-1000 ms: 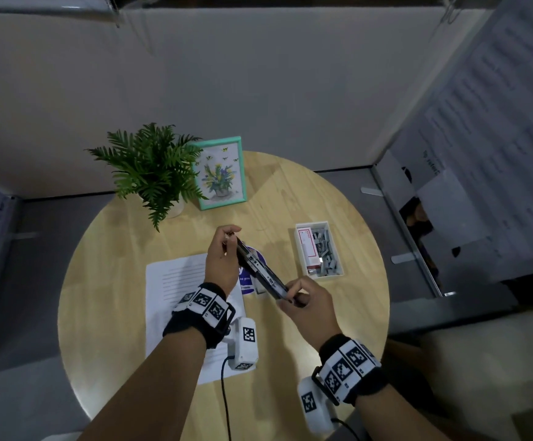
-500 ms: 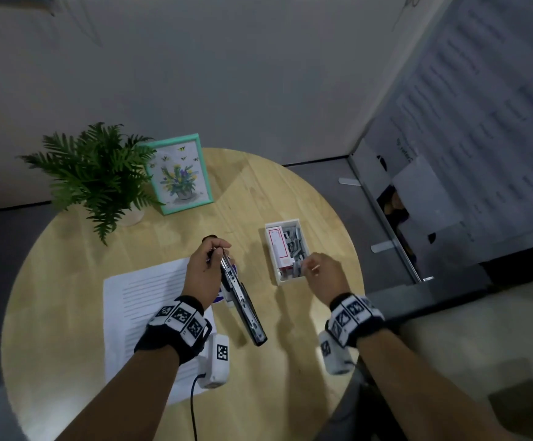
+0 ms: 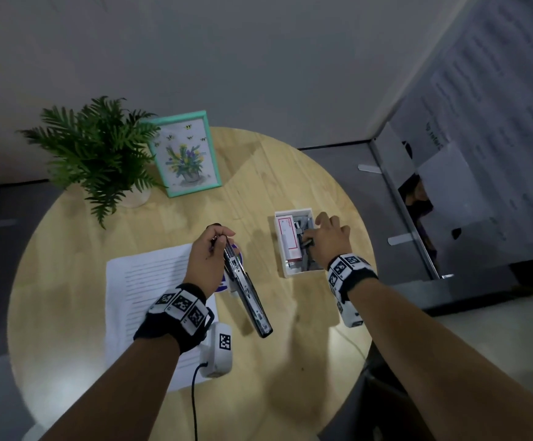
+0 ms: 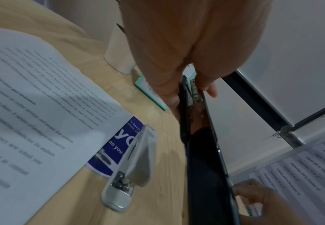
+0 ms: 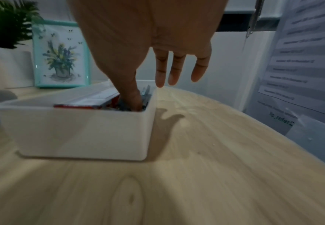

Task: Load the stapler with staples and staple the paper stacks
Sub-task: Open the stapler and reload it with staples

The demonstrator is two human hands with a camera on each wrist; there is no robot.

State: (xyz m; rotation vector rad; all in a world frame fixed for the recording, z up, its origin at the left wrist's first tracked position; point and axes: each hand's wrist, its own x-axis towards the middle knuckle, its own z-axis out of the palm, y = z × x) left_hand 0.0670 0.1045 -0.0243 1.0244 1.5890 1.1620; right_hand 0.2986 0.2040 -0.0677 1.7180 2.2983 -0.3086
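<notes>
I am holding the black stapler [image 3: 246,296] up off the round table [image 3: 297,370] with my left hand [image 3: 206,261], thumb and fingers pinching its far end so the long body is hanging back toward six o'clock. In the left wrist view it is swung open, which I judge is keeping the channel ready for a strip. My right hand [image 3: 328,241] is reaching into the white box [image 5: 80,129] at about two o'clock from the stapler, thumb and forefinger dipping among the grey staples [image 3: 303,227] while the other three fingers [image 5: 176,71] are spreading loose over the rim; whether I am already pinching a strip I cannot tell. A red-and-white carton [image 3: 287,238] is lying along the box's nine o'clock side. The paper stack [image 3: 144,300] is lying flat at nine o'clock from the stapler, close enough to staple once loading is finished. A second, grey stapler [image 4: 130,172] is resting just beside the sheets. A potted fern [image 3: 99,154] and a framed picture [image 3: 185,154] are standing at eleven o'clock.
</notes>
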